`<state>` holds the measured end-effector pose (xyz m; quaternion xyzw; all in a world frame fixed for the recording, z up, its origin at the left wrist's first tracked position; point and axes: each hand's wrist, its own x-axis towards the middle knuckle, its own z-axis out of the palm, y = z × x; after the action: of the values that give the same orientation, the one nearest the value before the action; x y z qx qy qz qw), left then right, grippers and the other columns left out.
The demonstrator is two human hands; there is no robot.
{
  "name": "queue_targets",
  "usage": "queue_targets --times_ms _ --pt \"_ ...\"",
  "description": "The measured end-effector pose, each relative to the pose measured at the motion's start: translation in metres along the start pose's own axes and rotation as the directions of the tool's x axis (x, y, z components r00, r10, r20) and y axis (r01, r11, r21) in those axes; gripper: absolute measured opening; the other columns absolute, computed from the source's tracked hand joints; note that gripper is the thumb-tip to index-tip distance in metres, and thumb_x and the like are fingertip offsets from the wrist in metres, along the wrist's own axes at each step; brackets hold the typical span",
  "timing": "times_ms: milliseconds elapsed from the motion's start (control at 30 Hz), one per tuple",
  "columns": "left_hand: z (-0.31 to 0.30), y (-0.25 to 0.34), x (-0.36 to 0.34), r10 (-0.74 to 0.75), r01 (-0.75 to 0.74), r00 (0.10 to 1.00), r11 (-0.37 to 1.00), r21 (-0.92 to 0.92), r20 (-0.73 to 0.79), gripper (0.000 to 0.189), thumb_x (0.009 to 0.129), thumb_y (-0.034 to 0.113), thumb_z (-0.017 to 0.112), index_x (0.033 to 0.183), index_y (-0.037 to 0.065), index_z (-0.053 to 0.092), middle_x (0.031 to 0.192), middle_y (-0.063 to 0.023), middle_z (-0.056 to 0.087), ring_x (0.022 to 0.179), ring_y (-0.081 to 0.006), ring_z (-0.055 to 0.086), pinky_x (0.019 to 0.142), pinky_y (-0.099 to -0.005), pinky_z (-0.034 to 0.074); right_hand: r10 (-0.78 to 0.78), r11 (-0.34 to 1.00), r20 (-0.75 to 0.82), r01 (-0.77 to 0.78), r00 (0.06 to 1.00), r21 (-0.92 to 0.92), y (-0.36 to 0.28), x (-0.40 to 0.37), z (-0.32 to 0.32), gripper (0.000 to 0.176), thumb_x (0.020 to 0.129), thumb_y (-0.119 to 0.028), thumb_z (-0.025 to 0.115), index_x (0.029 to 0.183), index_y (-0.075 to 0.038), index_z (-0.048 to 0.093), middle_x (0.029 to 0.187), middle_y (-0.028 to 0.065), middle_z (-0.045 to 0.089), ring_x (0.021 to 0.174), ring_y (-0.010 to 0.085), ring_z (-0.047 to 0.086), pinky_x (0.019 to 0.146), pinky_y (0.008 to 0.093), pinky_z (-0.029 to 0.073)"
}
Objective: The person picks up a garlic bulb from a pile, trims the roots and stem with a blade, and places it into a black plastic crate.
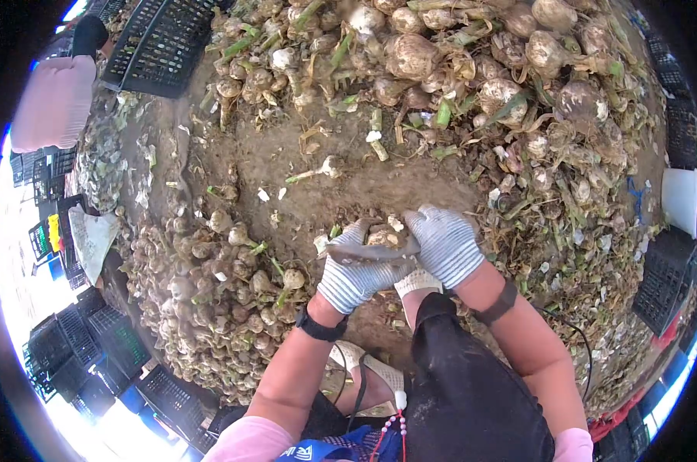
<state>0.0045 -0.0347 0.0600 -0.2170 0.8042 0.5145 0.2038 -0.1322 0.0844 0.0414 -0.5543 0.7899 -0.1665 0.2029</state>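
Between my two gloved hands is a soil-stained garlic bulb (383, 236). My left hand (351, 271), in a white and grey striped glove, is closed around the bulb from the left. A flat grey metal blade (373, 252) lies across in front of that palm, its right end reaching my right hand (445, 240). The right fingers are curled close to the bulb's right side; what they grip is hidden. Beyond the hands, a single garlic bulb with a cut stem (331, 167) lies on the bare soil.
Large uncut bulbs form a garlic heap (510, 61) ahead. Trimmed bulbs make another pile (210, 300) at left; stalks and peel (571, 285) cover the right. Black crates (160, 46) stand around, with a white bucket (681, 202) at right. A co-worker's pink sleeve (52, 104) shows upper left.
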Motion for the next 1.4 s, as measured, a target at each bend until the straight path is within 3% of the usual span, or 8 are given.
queue_targets --times_ms 133,433,533,967,1067,1133,1233,1400 --pt "0.024 -0.006 0.005 -0.113 -0.015 0.983 0.731 -0.682 -0.142 0.069 0.072 0.035 0.077 0.12 -0.002 0.042 0.104 -0.0082 0.065 0.095 -0.0174 0.062 0.084 -0.0283 0.051 0.062 0.994 0.1 -0.071 0.993 0.086 0.009 -0.009 0.026 0.016 0.078 -0.017 0.059 0.09 -0.005 0.059 0.083 0.0141 0.061 0.078 0.0316 0.063 0.069 0.0415 0.052" --pt "0.012 0.031 -0.015 -0.106 0.076 0.969 0.988 -0.138 -0.223 0.06 0.059 0.031 0.081 0.106 0.002 0.057 0.089 -0.0136 0.067 0.084 -0.0216 0.068 0.075 -0.0309 0.053 0.643 0.763 0.118 -0.646 0.757 -0.009 0.081 -0.041 -0.004 0.016 0.077 -0.013 0.061 0.088 -0.002 0.067 0.082 0.0193 0.066 0.076 0.0325 0.065 0.074 0.039 0.053" --pt "-0.003 0.022 -0.014 0.06 -0.057 0.979 0.998 0.021 -0.195 0.065 0.062 0.025 0.077 0.118 0.005 0.053 0.096 -0.0143 0.066 0.087 -0.0274 0.066 0.078 -0.0353 0.053 0.594 0.661 0.002 -0.489 0.804 0.569 0.092 -0.074 0.021 0.014 0.075 -0.007 0.062 0.087 -0.002 0.066 0.081 0.0193 0.066 0.074 0.0339 0.064 0.068 0.0381 0.051" --pt "-0.016 0.037 -0.008 0.494 -0.539 0.807 0.397 0.743 0.322 0.026 0.074 0.015 0.057 0.1 0.015 0.06 0.098 -0.0031 0.059 0.084 -0.0227 0.058 0.071 -0.0372 0.048 0.199 0.921 0.266 -0.273 0.943 0.279 0.064 -0.032 0.008 0.013 0.08 -0.014 0.059 0.085 -0.004 0.065 0.079 0.0185 0.064 0.071 0.0312 0.062 0.066 0.0385 0.05" --pt "-0.045 0.022 -0.036 0.444 -0.406 0.882 0.541 0.737 0.161 0.025 0.073 0.01 0.057 0.098 0.013 0.062 0.096 -0.0049 0.061 0.085 -0.0232 0.059 0.071 -0.0365 0.049 0.652 0.011 0.414 -0.553 0.636 0.833 0.118 -0.103 0.063 0.015 0.081 -0.005 0.057 0.091 0.006 0.061 0.07 0.0061 0.059 0.061 0.0154 0.053 0.061 0.0262 0.046" --pt "-0.08 -0.008 -0.069 0.104 0.015 0.991 0.552 0.834 -0.087 0.027 0.073 0.002 0.058 0.098 0.009 0.062 0.096 -0.0089 0.063 0.088 -0.0255 0.062 0.074 -0.0366 0.051 0.678 0.166 0.391 -0.648 0.622 0.743 0.089 -0.098 0.022 0.018 0.082 -0.004 0.057 0.094 0.008 0.059 0.069 0.0029 0.056 0.06 0.0126 0.049 0.06 0.0252 0.044" --pt "-0.145 -0.003 -0.134 -0.721 0.935 0.352 0.236 0.266 -0.596 0.048 0.073 0.016 0.072 0.117 0.007 0.056 0.108 -0.0154 0.063 0.095 -0.028 0.064 0.084 -0.0397 0.05 0.635 0.316 0.308 -0.602 0.709 0.733 0.091 -0.102 0.041 0.022 0.083 -0.006 0.059 0.097 0.011 0.059 0.068 0.001 0.055 0.059 0.0095 0.047 0.058 0.0244 0.043" --pt "-0.124 -0.025 -0.115 -0.433 0.637 0.307 0.755 -0.156 -0.848 0.071 0.073 0.007 0.073 0.134 0.001 0.038 0.133 -0.0177 0.048 0.111 -0.0275 0.057 0.089 -0.0357 0.05 0.499 0.529 0.255 -0.524 0.828 0.667 0.053 -0.06 0.034 0.021 0.079 -0.013 0.066 0.091 0.004 0.067 0.077 0.0131 0.068 0.067 0.0134 0.062 0.063 0.027 0.049"
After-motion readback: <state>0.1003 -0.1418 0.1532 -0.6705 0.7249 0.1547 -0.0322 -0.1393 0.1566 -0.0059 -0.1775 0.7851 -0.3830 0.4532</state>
